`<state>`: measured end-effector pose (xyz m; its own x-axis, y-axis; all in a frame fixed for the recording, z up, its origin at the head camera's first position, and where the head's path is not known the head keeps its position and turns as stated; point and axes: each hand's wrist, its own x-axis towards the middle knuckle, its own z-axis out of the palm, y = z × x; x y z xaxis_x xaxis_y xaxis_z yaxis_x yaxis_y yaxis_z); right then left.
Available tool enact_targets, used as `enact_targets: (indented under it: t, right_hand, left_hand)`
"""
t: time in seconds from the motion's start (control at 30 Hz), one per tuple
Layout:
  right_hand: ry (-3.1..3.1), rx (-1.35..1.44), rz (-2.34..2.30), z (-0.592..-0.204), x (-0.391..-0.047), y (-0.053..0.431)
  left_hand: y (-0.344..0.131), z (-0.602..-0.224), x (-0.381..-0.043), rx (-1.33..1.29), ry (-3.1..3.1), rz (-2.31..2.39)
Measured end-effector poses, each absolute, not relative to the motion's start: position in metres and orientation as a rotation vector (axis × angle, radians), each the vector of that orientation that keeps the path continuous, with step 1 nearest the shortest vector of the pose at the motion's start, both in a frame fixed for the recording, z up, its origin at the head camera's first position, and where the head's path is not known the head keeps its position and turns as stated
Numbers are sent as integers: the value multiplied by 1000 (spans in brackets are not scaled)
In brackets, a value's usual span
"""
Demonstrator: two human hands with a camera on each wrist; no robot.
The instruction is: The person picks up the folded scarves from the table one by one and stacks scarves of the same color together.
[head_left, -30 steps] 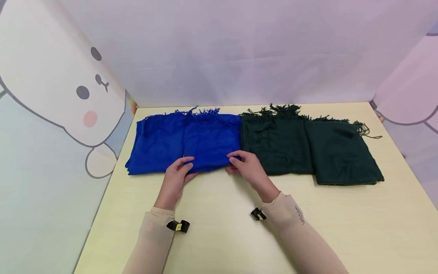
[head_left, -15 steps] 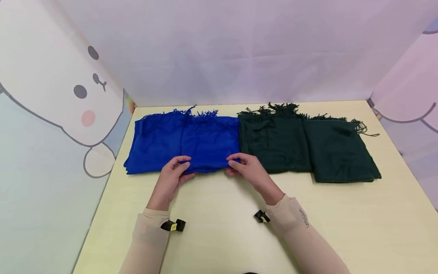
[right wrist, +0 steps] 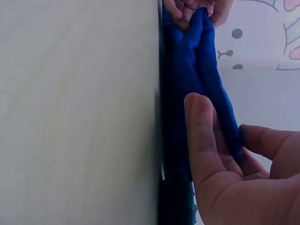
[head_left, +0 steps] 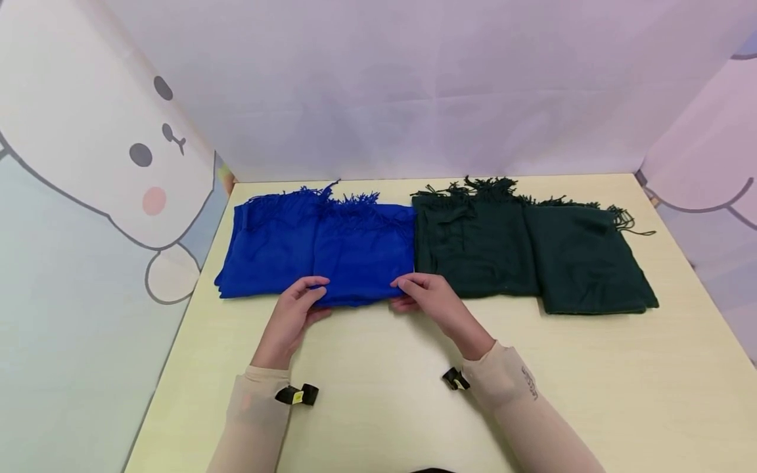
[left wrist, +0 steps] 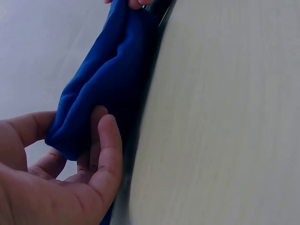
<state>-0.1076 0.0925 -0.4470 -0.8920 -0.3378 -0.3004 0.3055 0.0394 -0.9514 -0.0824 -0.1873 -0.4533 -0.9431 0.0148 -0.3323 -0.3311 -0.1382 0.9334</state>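
Two folded blue fringed scarves lie side by side in the head view, the left blue scarf (head_left: pixel 269 249) and the right blue scarf (head_left: pixel 365 256). My left hand (head_left: pixel 290 318) pinches the right one's front left corner between thumb and fingers. At its front right corner my right hand (head_left: pixel 436 299) does likewise. Both wrist views show the scarf's layered front edge (left wrist: pixel 101 77) raised off the table, thumb on one side and fingers on the other. Fringe runs along the back of both blue scarves.
Right of the blue pair lie a folded dark green fringed scarf (head_left: pixel 479 256) and another dark green scarf (head_left: pixel 591 263), which reaches farther forward. All rest on a pale table (head_left: pixel 378 387). A light wall cloth (head_left: pixel 437 98) stands behind, a cartoon-printed panel (head_left: pixel 89 249) at left.
Both hands keep hold of the right blue scarf's front corners. Over the last half second they have drawn it slightly toward me, so its front edge now sits farther forward than the left blue scarf's.
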Motion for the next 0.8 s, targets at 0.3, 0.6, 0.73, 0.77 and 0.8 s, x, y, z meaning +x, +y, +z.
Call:
enact_targets:
  t: [0.3,0.6,0.73,0.77,0.8]
  right_hand:
    - [1888,-37,-1878,-450,-103,94]
    - [1918,-56,-1818,-447,-97,97]
    - [1957,-46,-1740,-445,-95,98]
    - [1974,-41,-1708,-443,-94,98]
    - [1993,-37,-1675,-442,-93,98]
  left_hand:
    - [-191,-456,-78,-293,1904,2124]
    - [-193,-460,-75,-238,1924,2082]
    - [-195,-460,-74,-260,1927,2035]
    - [-196,-459,-74,-269,1951,1992]
    - [-197,-458,-74,-272,1986,1941]
